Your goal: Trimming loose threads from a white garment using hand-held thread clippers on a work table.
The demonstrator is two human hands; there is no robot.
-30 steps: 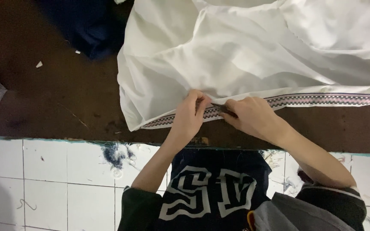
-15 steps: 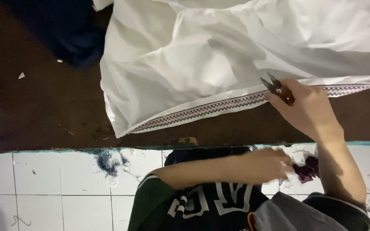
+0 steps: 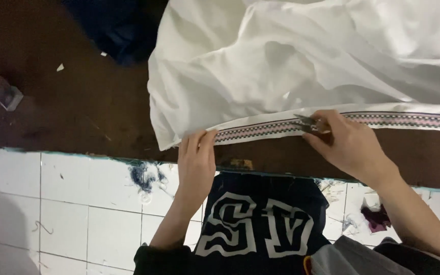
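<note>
White cotton garment (image 3: pixel 306 66) lay on the dark brown desk (image 3: pixel 77 112), patterned woven hem band (image 3: pixel 281 126) along its near edge. Left hand (image 3: pixel 197 158) fingers pinched the hem; best kept taut. Right hand (image 3: pixel 350 145) gripped small metal snips (image 3: pixel 306 122) at the band. Half a second earlier the left hand was off the cloth.

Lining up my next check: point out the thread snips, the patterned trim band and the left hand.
thread snips (image 3: pixel 305 122), head view, on the metal blades by the right fingertips.
patterned trim band (image 3: pixel 260 128), head view, on the stretch between the two hands.
left hand (image 3: pixel 196 162), head view, on its back.
</note>
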